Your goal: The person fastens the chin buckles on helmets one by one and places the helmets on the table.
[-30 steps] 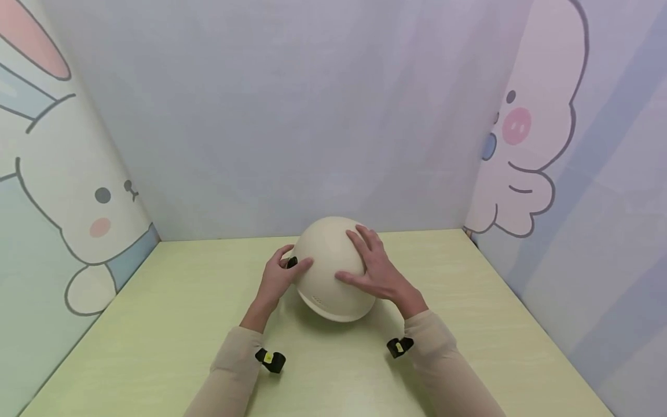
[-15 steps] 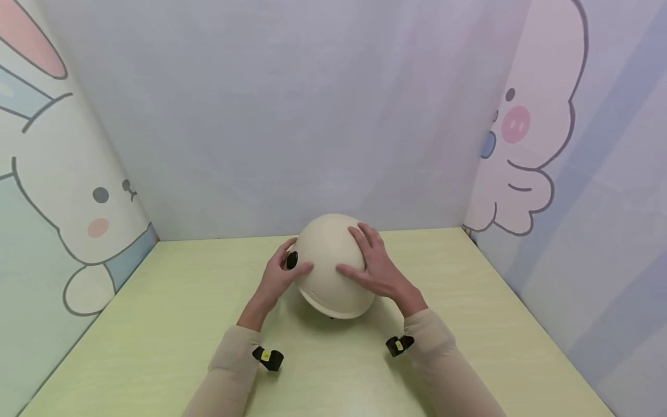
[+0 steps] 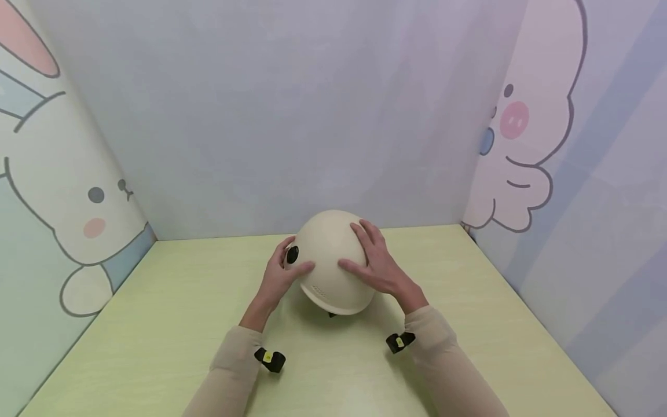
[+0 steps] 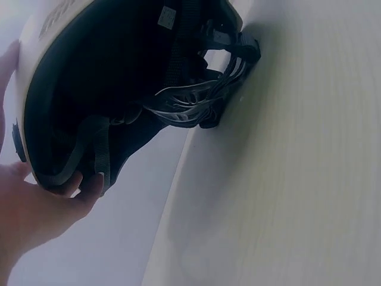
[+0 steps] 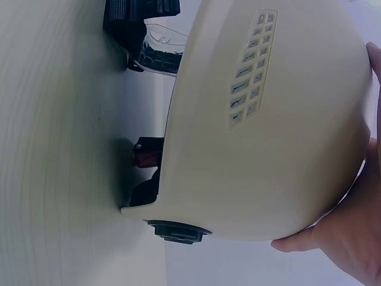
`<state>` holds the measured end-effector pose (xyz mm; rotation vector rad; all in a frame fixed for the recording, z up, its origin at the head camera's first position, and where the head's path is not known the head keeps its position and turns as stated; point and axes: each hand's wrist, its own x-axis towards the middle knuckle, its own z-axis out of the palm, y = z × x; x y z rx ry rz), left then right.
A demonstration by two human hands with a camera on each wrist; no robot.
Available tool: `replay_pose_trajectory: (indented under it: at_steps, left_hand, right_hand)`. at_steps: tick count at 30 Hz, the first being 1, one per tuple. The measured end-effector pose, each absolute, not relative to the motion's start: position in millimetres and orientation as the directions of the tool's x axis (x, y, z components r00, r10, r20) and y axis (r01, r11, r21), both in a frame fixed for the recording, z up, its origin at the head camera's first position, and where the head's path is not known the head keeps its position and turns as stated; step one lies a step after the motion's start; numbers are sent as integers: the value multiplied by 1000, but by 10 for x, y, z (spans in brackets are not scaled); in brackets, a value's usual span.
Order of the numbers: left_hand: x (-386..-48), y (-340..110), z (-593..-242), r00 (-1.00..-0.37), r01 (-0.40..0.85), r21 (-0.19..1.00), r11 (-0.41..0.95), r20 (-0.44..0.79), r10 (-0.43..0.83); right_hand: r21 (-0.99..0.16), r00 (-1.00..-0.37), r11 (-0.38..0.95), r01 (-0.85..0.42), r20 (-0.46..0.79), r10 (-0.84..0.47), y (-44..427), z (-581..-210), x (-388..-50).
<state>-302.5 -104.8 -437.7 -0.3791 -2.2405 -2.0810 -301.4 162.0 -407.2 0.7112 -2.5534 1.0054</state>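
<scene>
A cream helmet stands tilted in front of me, its dome up and its near rim raised off the table. My left hand grips its left edge, thumb on the shell beside a black round fitting. In the left wrist view, that hand's fingertips reach under the rim by a dark strap. The dark inside and a tangle of straps and clear plastic hang toward the table. My right hand holds the dome's right side, fingers spread over it. Vent slots show in the right wrist view.
The pale green table extends around the helmet on both sides. A grey back wall rises behind it. Side walls with cartoon animals flank the table. Black cameras sit on both sleeved wrists.
The helmet has tipped slightly, so its near rim sits higher and a black part shows beneath it. The black side fitting is more exposed. Both hands have kept their hold.
</scene>
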Motion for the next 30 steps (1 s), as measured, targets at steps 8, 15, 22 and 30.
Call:
replay_pose_trajectory:
  at_steps: [8,15,22,30]
  left_hand:
    - [-2966,-903,-4449,-978,206,979,3,206,-10]
    - [-2964,-834,-4445,-980,166,986,35,169,-106]
    - [-2939,-769,-4384,-975,173,985,-3,171,-139]
    - [-2918,-730,-4355,-969,195,980,41,199,-147]
  right_hand:
    - [-590,-840,605,-535,445,-310,1634,-4091,-3043]
    - [-590,-839,604,-536,456,-298,1668,-4087,-3033]
    - [-598,-851,616,-514,448,-275,1661,-4068,-3041]
    - [-608,-852,609,-509,456,-257,1665,-4039,-3042]
